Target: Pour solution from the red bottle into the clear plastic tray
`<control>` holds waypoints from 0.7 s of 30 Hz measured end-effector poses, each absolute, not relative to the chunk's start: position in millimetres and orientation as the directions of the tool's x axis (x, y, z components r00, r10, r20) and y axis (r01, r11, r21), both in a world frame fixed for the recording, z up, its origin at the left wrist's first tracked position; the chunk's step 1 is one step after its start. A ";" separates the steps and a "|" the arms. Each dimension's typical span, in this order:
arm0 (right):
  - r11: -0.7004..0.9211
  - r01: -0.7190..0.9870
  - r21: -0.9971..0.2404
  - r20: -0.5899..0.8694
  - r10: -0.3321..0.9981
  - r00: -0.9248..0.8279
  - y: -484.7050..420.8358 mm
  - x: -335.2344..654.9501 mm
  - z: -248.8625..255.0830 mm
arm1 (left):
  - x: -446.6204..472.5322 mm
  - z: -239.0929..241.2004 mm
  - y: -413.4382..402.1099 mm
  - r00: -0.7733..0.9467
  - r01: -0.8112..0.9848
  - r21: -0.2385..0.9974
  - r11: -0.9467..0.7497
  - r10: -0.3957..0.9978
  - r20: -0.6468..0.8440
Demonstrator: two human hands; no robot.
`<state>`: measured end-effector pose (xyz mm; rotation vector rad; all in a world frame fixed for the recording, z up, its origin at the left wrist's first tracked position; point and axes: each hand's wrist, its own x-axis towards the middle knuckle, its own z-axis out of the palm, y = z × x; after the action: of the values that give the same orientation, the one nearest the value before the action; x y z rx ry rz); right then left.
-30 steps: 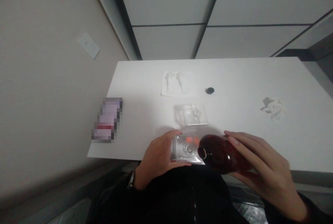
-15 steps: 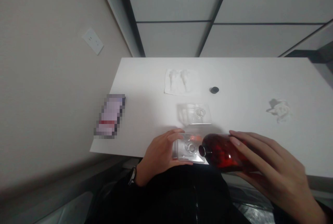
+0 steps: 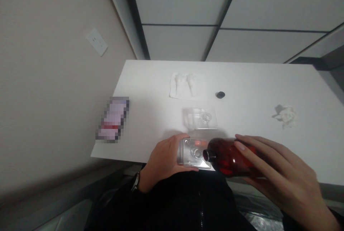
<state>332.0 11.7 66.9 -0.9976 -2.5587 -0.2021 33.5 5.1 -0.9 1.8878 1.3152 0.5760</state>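
Observation:
Near the table's front edge, my left hand (image 3: 166, 156) grips a clear square glass bottle (image 3: 191, 160) by its sides, its round open mouth facing up towards me. My right hand (image 3: 279, 166) is wrapped round a dark red-brown bottle (image 3: 231, 159), tipped on its side with the uncapped neck pointing left. That neck is over the right part of the glass bottle, close to its mouth. Just beyond stands a second clear square bottle (image 3: 205, 120), also uncapped. Whether liquid is flowing I cannot make out.
A black cap (image 3: 220, 95) lies on the white table (image 3: 150, 95). Behind the bottles, two whitish translucent pieces (image 3: 190, 85) rest on a white tissue (image 3: 173, 93). A crumpled tissue (image 3: 287, 116) is at right, a blurred-out phone (image 3: 113, 120) at left. Wall and panels border the table.
The red-brown bottle's neck has shifted slightly left, nearer the mouth of the glass bottle. My left hand keeps its hold; the view has moved a little.

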 end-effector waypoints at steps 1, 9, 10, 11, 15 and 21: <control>0.735 0.678 -0.002 0.403 0.622 -0.672 11.7 331.9 67.2 | 33.6 -0.6 5.4 0.371 0.591 0.784 -0.189 0.927 -0.056; 0.748 0.664 0.013 0.395 0.606 -0.691 11.2 332.5 73.0 | 34.8 0.2 5.6 0.373 0.589 0.784 -0.196 0.926 -0.049; 0.748 0.663 0.013 0.394 0.606 -0.691 11.3 332.4 73.4 | 34.9 -0.1 5.6 0.374 0.589 0.783 -0.200 0.927 -0.044; 0.748 0.664 0.015 0.395 0.605 -0.691 11.3 332.4 73.7 | 34.9 -0.3 5.6 0.375 0.587 0.783 -0.206 0.926 -0.037; 0.738 0.674 0.014 0.396 0.615 -0.682 11.0 332.3 73.8 | 34.8 0.3 6.1 0.378 0.580 0.788 -0.208 0.925 -0.034; 0.739 0.673 0.017 0.391 0.615 -0.685 11.3 332.5 73.0 | 34.4 0.6 5.7 0.375 0.577 0.794 -0.191 0.926 -0.050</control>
<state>332.5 11.3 73.0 -0.9938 -2.5794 -0.2246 34.4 5.7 0.6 1.8810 1.3017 0.5858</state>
